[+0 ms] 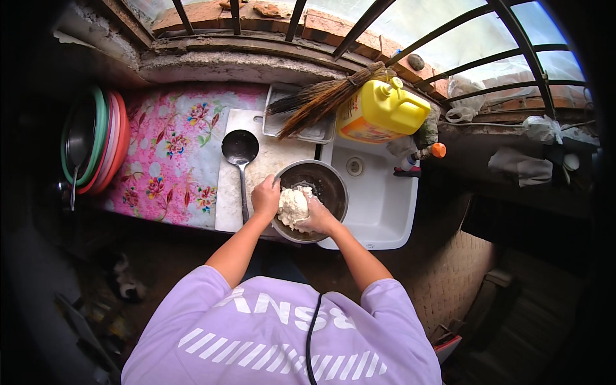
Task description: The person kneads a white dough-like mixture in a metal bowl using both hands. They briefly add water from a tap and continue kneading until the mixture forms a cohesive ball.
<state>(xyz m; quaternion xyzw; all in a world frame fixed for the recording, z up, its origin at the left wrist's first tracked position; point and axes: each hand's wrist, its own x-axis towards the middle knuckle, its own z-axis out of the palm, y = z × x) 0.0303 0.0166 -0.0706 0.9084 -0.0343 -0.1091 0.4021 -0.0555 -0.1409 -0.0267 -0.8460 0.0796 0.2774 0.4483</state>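
A round metal bowl [338,185] stands at the right edge of a pale board [257,175], beside the sink. My left hand [266,197] grips the bowl's left rim. Inside the bowl, my right hand [317,215] is pressed against a lump of rough, whitish dough [292,208], its fingers partly hidden by the dough. Flour or dough bits cling to that hand. Left of the bowl, a dark metal ladle [240,147] lies on the board with its handle towards me.
At right is a white sink [380,207]; behind it stand a yellow jug [385,113] and a straw broom [322,101] lying over a white tray [317,133]. Stacked plastic basins [120,139] stand at the far left on a flowered tablecloth [166,159]. Window bars [361,29] run along the back.
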